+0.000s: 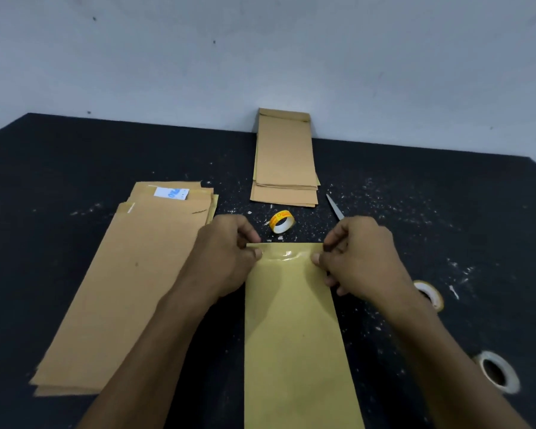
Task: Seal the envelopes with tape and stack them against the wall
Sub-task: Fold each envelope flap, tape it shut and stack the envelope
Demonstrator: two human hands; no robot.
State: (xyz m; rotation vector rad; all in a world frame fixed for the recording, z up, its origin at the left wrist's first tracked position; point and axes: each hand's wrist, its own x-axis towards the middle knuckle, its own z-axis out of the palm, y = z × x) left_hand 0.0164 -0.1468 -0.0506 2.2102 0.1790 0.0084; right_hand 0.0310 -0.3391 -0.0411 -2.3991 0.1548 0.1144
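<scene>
My left hand (226, 258) and right hand (359, 255) pinch the envelope's (291, 335) taped top; the wall stack (283, 162) is at 12 o'clock, along its length.

tape roll (281, 222) and scissors (335, 207) block the path to wall stack (285, 159), bare table (430, 187) right
</scene>
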